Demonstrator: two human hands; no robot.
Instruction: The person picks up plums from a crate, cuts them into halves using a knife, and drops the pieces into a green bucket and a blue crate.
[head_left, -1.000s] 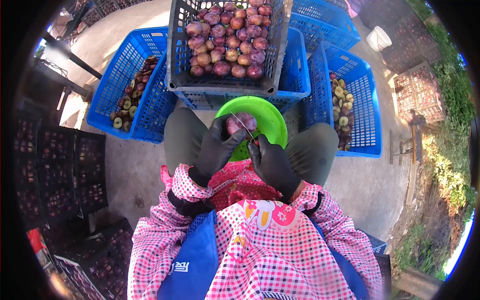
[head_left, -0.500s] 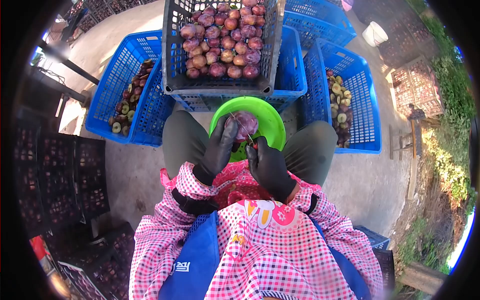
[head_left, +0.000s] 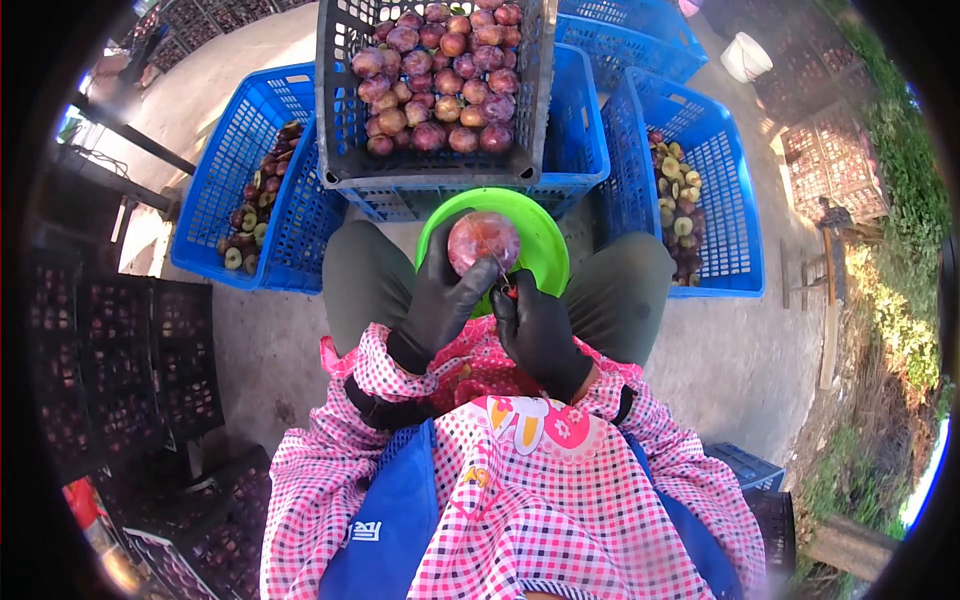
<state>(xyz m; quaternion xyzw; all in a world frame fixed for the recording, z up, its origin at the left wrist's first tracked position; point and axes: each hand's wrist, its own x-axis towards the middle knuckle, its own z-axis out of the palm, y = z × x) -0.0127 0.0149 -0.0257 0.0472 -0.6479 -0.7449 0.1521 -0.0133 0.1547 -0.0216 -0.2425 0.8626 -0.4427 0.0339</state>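
Note:
In a black glove, my left hand point(head_left: 441, 296) is closed around a large reddish-purple plum point(head_left: 482, 238). Its thumb lies across the near side of the fruit. My right hand point(head_left: 541, 338), also gloved in black, grips a small knife point(head_left: 511, 291) with a red handle. The thin blade reaches to the plum's lower right side; how deep it sits cannot be made out. Both hands are over the near part of a bright green basin point(head_left: 548, 228) between my knees. The hands and plum hide most of the basin's inside.
A black crate point(head_left: 430, 172) of whole plums rests on a blue crate ahead. Blue crates at left point(head_left: 225, 170) and right point(head_left: 735, 200) hold cut plums. Stacked dark crates point(head_left: 115, 350) stand far left. A white bucket point(head_left: 746, 58) is at the back right.
The plum has turned in my left hand and sits slightly higher, with my left thumb now across its near side. The blade no longer lies across the plum's face. My right hand stays nearly in place.

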